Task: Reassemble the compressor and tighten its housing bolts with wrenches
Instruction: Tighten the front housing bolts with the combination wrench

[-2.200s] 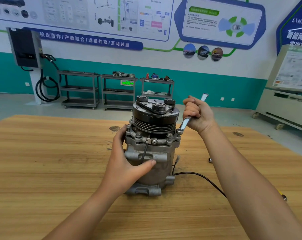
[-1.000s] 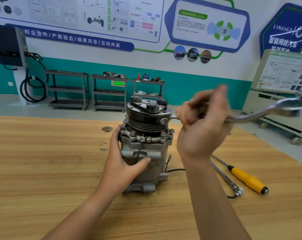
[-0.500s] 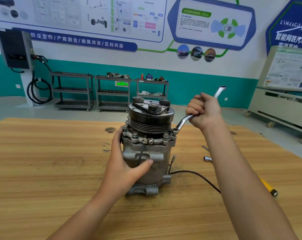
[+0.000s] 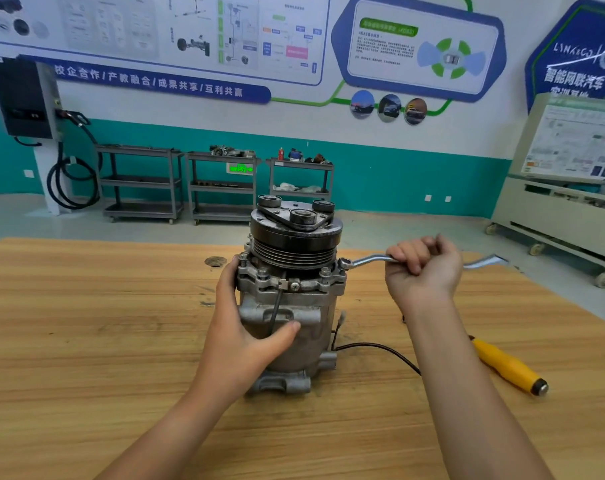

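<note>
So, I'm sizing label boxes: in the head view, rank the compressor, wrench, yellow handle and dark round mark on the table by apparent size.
1. compressor, by far.
2. wrench and yellow handle: too close to rank; the wrench is longer but thin and partly hidden in the right hand.
3. dark round mark, smallest.

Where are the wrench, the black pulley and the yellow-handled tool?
wrench (image 4: 370, 260), head view, bare shank near its ring end.
black pulley (image 4: 294, 241), head view, its dark outer rim.
yellow-handled tool (image 4: 505, 366), head view, middle of handle.
</note>
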`<state>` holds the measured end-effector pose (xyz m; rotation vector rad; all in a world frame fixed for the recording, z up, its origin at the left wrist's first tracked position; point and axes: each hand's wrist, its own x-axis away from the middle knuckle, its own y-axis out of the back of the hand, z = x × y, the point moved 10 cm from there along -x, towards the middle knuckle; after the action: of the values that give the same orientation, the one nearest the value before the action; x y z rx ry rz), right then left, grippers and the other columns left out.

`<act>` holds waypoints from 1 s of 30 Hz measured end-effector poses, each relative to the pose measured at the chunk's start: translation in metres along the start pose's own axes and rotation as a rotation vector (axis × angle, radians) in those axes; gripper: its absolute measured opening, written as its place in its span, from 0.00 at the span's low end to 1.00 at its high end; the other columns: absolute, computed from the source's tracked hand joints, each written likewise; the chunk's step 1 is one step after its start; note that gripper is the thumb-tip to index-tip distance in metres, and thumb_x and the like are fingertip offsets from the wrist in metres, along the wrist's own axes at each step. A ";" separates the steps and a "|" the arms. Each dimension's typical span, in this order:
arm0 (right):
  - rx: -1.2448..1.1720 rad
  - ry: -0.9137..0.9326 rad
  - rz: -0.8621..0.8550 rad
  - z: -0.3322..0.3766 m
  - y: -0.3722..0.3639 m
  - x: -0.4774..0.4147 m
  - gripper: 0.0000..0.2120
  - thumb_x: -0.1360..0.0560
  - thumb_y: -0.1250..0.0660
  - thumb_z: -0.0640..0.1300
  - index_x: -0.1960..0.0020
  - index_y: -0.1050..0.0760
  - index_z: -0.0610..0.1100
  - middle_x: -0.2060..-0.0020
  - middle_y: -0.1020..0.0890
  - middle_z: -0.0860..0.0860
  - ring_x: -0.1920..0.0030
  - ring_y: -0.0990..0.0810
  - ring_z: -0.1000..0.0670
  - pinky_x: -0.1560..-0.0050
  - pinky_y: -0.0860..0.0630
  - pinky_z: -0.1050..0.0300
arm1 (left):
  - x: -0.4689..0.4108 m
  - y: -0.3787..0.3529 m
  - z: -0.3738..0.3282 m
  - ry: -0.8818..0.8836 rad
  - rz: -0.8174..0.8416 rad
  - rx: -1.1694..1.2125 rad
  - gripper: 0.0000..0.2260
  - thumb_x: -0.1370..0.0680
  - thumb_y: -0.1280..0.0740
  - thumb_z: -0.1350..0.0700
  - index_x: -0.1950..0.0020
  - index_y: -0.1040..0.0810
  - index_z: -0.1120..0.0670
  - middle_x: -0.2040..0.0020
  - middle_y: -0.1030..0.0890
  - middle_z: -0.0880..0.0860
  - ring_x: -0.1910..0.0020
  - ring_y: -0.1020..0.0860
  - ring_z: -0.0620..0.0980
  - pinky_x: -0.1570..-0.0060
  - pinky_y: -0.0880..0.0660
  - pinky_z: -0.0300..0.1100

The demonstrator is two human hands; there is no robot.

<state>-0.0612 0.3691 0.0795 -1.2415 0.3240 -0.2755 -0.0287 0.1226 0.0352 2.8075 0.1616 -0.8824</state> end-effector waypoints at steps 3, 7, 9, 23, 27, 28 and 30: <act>0.060 0.201 0.089 0.014 -0.003 0.032 0.24 0.19 0.48 0.46 0.74 0.35 0.46 0.82 0.42 0.53 0.81 0.43 0.53 0.76 0.35 0.66 | 0.000 -0.001 0.001 0.006 0.004 0.005 0.43 0.36 0.23 0.57 0.29 0.45 0.42 0.41 0.34 0.29 0.45 0.36 0.18 0.54 0.37 0.15; 0.139 0.358 0.144 0.012 -0.002 0.072 0.25 0.20 0.48 0.46 0.75 0.34 0.47 0.82 0.41 0.53 0.80 0.41 0.52 0.69 0.28 0.63 | 0.000 0.000 0.001 0.015 0.013 0.008 0.44 0.36 0.23 0.55 0.28 0.45 0.41 0.40 0.35 0.27 0.45 0.37 0.18 0.54 0.37 0.15; 0.158 0.358 0.099 0.001 0.010 0.086 0.26 0.20 0.49 0.47 0.76 0.33 0.48 0.83 0.42 0.53 0.81 0.42 0.52 0.68 0.29 0.62 | 0.000 0.000 0.001 0.015 0.011 0.008 0.43 0.36 0.23 0.55 0.29 0.45 0.40 0.41 0.35 0.26 0.45 0.36 0.18 0.54 0.37 0.15; 0.175 -0.055 -0.074 -0.007 -0.028 -0.006 0.27 0.21 0.51 0.64 0.65 0.36 0.43 0.82 0.41 0.53 0.84 0.45 0.56 0.85 0.49 0.66 | 0.000 0.001 -0.002 0.026 0.030 -0.028 0.44 0.36 0.23 0.52 0.29 0.47 0.39 0.36 0.33 0.35 0.43 0.36 0.21 0.50 0.37 0.17; 0.044 -0.213 -0.068 -0.026 -0.024 -0.026 0.27 0.20 0.52 0.62 0.67 0.39 0.43 0.85 0.42 0.53 0.87 0.45 0.55 0.88 0.49 0.66 | 0.000 0.001 -0.002 0.022 0.034 -0.047 0.45 0.36 0.23 0.51 0.27 0.46 0.41 0.31 0.34 0.40 0.34 0.35 0.36 0.41 0.38 0.29; 0.036 -0.226 -0.068 -0.028 -0.025 -0.030 0.27 0.20 0.52 0.62 0.67 0.38 0.43 0.85 0.42 0.53 0.88 0.45 0.55 0.88 0.49 0.65 | 0.000 0.001 -0.002 0.020 0.035 -0.051 0.45 0.36 0.23 0.51 0.27 0.46 0.41 0.31 0.34 0.40 0.34 0.35 0.36 0.41 0.37 0.28; 0.050 -0.254 -0.064 -0.035 -0.026 -0.035 0.26 0.20 0.52 0.62 0.67 0.38 0.43 0.85 0.42 0.53 0.88 0.45 0.56 0.88 0.49 0.65 | 0.000 0.001 -0.002 0.009 0.038 -0.054 0.44 0.36 0.23 0.51 0.28 0.46 0.40 0.32 0.33 0.40 0.35 0.35 0.34 0.44 0.37 0.22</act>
<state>-0.1082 0.3436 0.0973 -1.2228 0.0577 -0.1771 -0.0275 0.1222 0.0372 2.7554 0.1313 -0.8436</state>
